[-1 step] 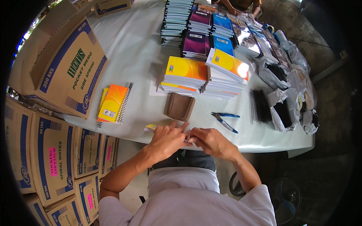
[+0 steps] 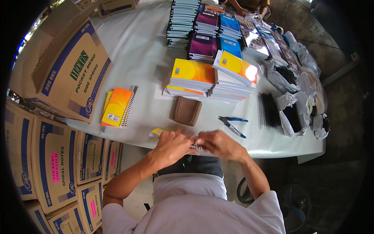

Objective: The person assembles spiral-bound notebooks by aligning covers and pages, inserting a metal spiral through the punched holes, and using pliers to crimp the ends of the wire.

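At the table's near edge, my left hand (image 2: 175,143) is closed on a small notebook (image 2: 157,132); only its yellow corner shows beyond the hand, and the rest is hidden. A dark spiral coil (image 2: 198,147) bridges the gap between my hands. The fingers of my right hand (image 2: 220,145) are pinched at the coil's right end, somewhat blurred. Just beyond my left hand lies a brown shallow tray (image 2: 186,111). Blue-handled pliers (image 2: 233,124) rest beyond my right hand.
Coiled notebooks (image 2: 117,107) lie at left beside a large carton (image 2: 74,74). Stacks of yellow notebooks (image 2: 193,72) stand ahead, with purple notebooks (image 2: 202,45) behind. Black coils (image 2: 269,111) and plastic bags (image 2: 290,105) are at right. Another person's hands (image 2: 243,11) are at the far end.
My right hand has shifted slightly and is more blurred, and more of the coil shows between my hands. My left hand has barely moved.
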Demonstrator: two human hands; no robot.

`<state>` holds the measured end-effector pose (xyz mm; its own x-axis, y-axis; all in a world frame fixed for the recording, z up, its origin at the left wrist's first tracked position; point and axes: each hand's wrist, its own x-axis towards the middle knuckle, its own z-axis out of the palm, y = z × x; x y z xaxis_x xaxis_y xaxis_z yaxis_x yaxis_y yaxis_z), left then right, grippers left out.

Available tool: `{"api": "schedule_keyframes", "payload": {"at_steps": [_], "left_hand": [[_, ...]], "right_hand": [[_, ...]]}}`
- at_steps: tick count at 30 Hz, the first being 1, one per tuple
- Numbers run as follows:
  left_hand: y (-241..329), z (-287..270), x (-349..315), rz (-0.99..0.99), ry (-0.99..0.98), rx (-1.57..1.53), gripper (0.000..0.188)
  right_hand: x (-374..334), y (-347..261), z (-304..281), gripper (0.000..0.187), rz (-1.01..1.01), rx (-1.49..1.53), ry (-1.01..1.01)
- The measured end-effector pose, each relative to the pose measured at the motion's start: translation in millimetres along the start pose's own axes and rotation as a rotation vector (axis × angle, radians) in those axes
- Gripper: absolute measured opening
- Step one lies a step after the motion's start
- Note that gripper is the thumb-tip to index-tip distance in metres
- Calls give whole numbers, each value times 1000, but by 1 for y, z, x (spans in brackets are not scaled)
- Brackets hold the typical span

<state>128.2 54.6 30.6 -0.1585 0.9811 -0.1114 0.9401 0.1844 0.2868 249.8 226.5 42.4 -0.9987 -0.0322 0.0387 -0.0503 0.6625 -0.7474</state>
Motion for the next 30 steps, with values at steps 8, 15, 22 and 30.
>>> {"api": "schedule_keyframes", "payload": {"at_steps": [8, 15, 22, 30], "left_hand": [[-16, 6, -28, -110, 358, 77, 90], [-49, -2, -20, -156, 241, -119, 102], [-84, -30, 14, 56, 30, -264, 91], [-89, -43, 19, -83, -145, 103, 78]], "right_hand": [[63, 56, 15, 46, -241, -651, 220], [54, 50, -55, 53, -39, 447, -365], [67, 39, -68, 57, 0, 351, -408], [67, 40, -71, 61, 47, 343, -357]]}}
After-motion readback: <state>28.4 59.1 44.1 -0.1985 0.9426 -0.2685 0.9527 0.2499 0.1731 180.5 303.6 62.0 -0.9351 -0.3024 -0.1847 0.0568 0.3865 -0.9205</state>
